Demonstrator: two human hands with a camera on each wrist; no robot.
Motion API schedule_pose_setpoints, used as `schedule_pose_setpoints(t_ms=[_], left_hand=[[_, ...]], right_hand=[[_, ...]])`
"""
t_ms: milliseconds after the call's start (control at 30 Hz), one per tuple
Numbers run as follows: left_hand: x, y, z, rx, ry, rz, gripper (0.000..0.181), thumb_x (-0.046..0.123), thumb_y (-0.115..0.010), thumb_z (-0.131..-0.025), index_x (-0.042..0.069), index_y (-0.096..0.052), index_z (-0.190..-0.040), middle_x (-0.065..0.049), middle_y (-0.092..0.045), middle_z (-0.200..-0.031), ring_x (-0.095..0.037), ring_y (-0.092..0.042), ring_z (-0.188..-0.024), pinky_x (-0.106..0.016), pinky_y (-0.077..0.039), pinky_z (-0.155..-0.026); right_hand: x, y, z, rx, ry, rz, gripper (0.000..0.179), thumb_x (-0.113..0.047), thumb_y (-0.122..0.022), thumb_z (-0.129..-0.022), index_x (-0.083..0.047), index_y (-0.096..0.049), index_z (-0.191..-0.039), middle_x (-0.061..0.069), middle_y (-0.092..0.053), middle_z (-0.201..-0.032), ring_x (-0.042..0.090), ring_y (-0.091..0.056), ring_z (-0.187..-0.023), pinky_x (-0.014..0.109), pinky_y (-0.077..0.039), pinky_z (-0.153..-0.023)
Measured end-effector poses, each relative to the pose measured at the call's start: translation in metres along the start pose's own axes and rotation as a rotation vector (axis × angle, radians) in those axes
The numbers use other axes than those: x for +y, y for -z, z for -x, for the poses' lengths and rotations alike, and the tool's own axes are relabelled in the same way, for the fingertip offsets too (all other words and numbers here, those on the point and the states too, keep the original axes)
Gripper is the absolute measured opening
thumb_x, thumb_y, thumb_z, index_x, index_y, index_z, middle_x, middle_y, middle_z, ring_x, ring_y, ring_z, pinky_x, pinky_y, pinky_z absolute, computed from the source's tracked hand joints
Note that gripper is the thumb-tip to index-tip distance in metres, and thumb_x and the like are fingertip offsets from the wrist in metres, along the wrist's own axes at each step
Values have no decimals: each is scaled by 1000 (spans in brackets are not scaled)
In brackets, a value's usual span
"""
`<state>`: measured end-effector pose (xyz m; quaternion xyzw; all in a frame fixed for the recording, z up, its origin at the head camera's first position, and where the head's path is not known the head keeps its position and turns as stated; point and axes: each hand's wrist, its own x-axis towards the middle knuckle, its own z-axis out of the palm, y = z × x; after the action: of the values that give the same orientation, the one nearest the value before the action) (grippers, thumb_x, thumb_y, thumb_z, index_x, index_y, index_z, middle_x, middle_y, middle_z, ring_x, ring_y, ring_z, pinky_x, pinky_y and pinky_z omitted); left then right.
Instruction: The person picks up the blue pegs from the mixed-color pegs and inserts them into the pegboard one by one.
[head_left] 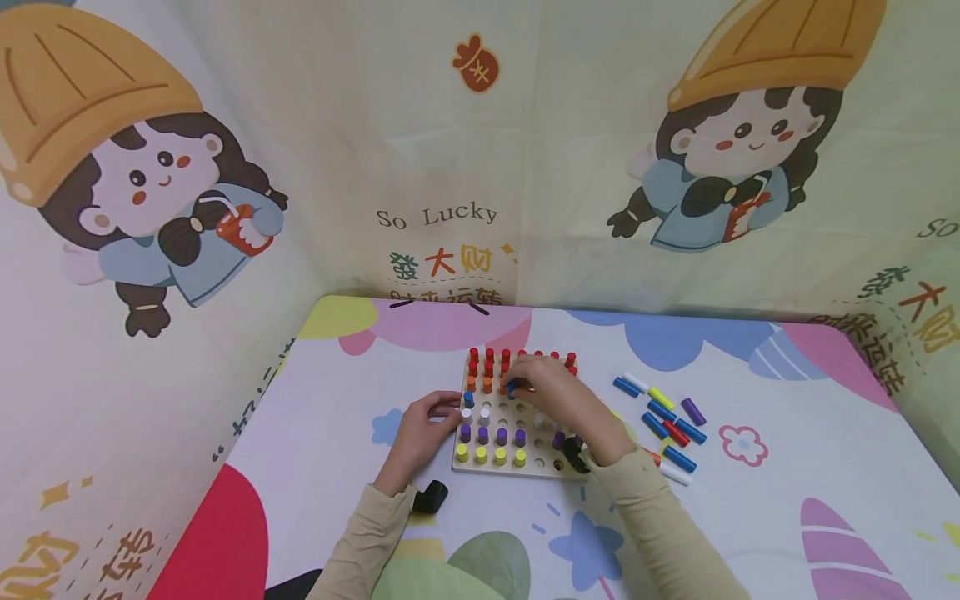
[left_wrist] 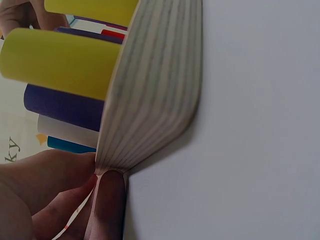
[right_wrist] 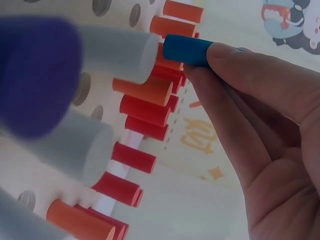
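A blue peg point(right_wrist: 187, 50) is pinched at the fingertips of the right hand point(head_left: 551, 392), just above the centre of the head view, over the upper rows of the wooden pegboard point(head_left: 542, 467); the left hand point(head_left: 423, 429) grips the board's left edge, fingers curled; loose pegs point(head_left: 663, 417) lie to the right on the table point(head_left: 787, 500)

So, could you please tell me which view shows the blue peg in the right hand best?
The right wrist view: the blue peg fills the frame, pinched at the right hand's fingertips above the red pegs. The head view shows only a speck of it. The left wrist view does not show it.
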<state>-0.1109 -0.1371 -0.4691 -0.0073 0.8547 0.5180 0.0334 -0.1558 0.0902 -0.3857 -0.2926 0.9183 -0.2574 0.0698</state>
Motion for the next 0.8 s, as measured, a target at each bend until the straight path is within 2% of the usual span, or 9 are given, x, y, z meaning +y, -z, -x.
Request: schedule_pose_setpoints(t_ms=[300, 533, 800], left_hand=[[0, 0, 0, 1, -2, 0, 29, 13, -67, -93, 7, -67, -121, -8, -73, -110, -20, -69, -99, -39, -57, -86], [1, 0, 0, 1, 8, 4, 29, 12, -67, -93, 7, -68, -121, -8, -73, -110, -19, -69, -98, -38, -57, -86], [0, 1, 1, -3, 9, 19, 29, 13, -68, -93, 7, -68, -121, -9, -73, -111, -20, -69, -99, -39, -57, -86]], right_hand=[[-3, -6, -5, -8, 23, 8, 22, -4, -76, -85, -7, -74, -107, 4, -72, -105, 19, -66, -99, 35, -56, -90], [-8, -10, -11, -57, -21, -19, 23, -3, -76, -85, -6, -75, -108, 4, -70, -105, 19, -65, -99, 35, -55, -92], [-12, -13, -14, -63, 45, 26, 20, -4, -75, -86, -6, -74, -106, 4, -71, -104, 19, -66, -99, 35, -55, -92]])
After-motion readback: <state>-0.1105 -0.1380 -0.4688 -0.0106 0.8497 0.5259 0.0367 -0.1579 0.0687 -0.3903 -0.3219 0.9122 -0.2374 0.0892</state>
